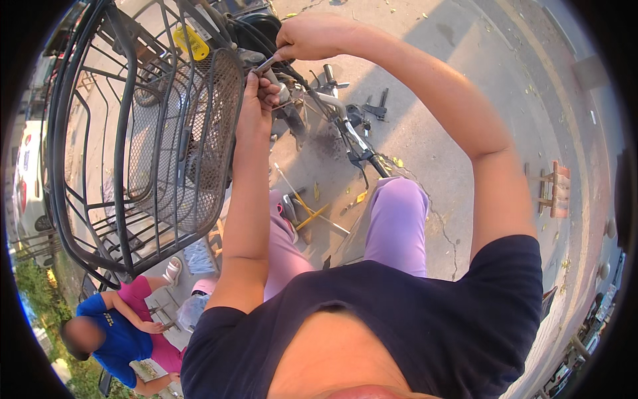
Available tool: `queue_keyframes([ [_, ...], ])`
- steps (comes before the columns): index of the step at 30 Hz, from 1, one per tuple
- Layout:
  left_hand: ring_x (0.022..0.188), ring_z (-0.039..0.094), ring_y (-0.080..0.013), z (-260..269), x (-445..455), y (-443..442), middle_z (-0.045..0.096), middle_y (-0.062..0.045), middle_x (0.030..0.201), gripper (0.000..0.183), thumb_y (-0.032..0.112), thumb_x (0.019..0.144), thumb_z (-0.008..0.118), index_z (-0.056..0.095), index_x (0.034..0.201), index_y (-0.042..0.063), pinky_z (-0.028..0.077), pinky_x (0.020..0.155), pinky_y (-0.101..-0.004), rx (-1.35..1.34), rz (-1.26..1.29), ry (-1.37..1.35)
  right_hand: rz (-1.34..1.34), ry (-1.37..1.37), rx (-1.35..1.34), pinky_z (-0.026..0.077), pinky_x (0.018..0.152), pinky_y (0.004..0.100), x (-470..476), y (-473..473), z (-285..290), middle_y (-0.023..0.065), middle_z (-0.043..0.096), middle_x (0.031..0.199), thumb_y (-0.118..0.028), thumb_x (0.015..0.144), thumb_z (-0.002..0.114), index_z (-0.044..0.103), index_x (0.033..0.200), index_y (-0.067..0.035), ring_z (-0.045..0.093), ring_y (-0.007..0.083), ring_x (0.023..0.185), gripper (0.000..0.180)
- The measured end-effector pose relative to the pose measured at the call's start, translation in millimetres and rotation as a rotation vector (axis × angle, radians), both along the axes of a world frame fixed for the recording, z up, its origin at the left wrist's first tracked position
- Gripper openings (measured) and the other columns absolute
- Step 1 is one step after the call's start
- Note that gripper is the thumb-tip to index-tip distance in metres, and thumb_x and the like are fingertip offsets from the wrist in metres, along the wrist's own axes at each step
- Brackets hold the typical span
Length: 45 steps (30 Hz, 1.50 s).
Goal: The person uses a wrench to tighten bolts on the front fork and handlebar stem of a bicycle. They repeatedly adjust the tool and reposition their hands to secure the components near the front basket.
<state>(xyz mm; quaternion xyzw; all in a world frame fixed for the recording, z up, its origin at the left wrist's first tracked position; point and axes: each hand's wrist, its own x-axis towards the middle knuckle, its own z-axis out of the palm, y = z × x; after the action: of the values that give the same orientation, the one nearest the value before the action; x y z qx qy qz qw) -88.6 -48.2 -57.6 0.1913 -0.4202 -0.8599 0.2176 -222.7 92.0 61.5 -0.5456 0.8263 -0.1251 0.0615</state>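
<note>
Right beside the black metal bicycle basket [182, 144], both my hands are at the front of a cycle. My right hand [304, 40] is closed on the end of a slim metal tool [266, 64], whose kind I cannot make out. The tool's other end meets my left hand [261, 92], where the thumb and forefinger pinch at it or at a small part by the basket's edge; which one is not plain. Cables and the handlebar [349, 127] with its brake levers lie just to the right of my left hand. A yellow tag [191, 43] hangs on the basket.
Dark loose parts [377, 105] lie on the pavement beyond the handlebar. Yellow and white sticks [311, 216] cross on the ground near my legs. A person in a blue shirt [117, 334] sits at the lower left. A small wooden stool [554, 189] stands at the right.
</note>
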Motion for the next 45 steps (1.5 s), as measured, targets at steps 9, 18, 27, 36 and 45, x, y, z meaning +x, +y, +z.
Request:
queue_keyframes([
  [9, 0.066, 0.065, -0.0201, 3, -1, -5, 0.064, -0.007, 0.078, 0.019, 0.019, 0.102, 0.053, 0.060, 0.098, 0.002, 0.050, 0.053, -0.0293, -0.018, -0.088, -0.043, 0.232, 0.068, 0.618, 0.052, 0.072, 0.0415, -46, -112, 56, 0.0110, 0.071, 0.091, -0.029, 0.080, 0.071, 0.075, 0.095, -0.009, 0.066, 0.0272, 0.082, 0.025],
  [18, 0.068, 0.064, -0.0207, 6, 0, -4, 0.062, -0.007, 0.079, 0.017, 0.019, 0.103, 0.051, 0.057, 0.099, 0.003, 0.050, 0.056, -0.0296, 0.050, -0.155, -0.012, 0.058, 0.160, 0.879, 0.052, 0.074, 0.0443, 5, -126, 55, 0.0131, 0.072, 0.093, -0.026, 0.085, 0.067, 0.075, 0.099, -0.007, 0.067, 0.0288, 0.086, 0.025],
  [27, 0.064, 0.062, -0.0185, 13, 0, 5, 0.059, -0.005, 0.077, 0.013, 0.017, 0.103, 0.050, 0.051, 0.103, 0.004, 0.048, 0.050, -0.0287, -0.062, -0.035, -0.065, -0.011, -0.138, 0.212, 0.053, 0.072, 0.0457, -7, -59, 13, 0.0196, 0.070, 0.087, -0.025, 0.087, 0.060, 0.072, 0.093, -0.001, 0.067, 0.0363, 0.080, 0.028],
  [36, 0.061, 0.058, -0.0128, 23, 9, 16, 0.060, -0.006, 0.082, 0.011, 0.011, 0.103, 0.048, 0.055, 0.106, 0.003, 0.041, 0.042, -0.0244, -0.211, -0.004, -0.133, -0.211, -0.207, -0.554, 0.047, 0.072, 0.0480, 44, 12, -120, 0.0166, 0.063, 0.079, -0.032, 0.098, 0.052, 0.060, 0.092, -0.005, 0.061, 0.0387, 0.079, 0.029],
  [45, 0.090, 0.058, -0.0118, 17, 9, 21, 0.062, -0.006, 0.105, 0.032, 0.004, 0.098, 0.053, 0.052, 0.129, -0.005, 0.047, 0.079, -0.0249, -0.827, 0.176, -0.182, -0.367, 0.007, -1.065, 0.040, 0.073, 0.0438, 86, -49, -200, 0.0121, 0.051, 0.082, -0.018, 0.091, 0.060, 0.056, 0.090, -0.007, 0.053, 0.0334, 0.077, 0.012],
])
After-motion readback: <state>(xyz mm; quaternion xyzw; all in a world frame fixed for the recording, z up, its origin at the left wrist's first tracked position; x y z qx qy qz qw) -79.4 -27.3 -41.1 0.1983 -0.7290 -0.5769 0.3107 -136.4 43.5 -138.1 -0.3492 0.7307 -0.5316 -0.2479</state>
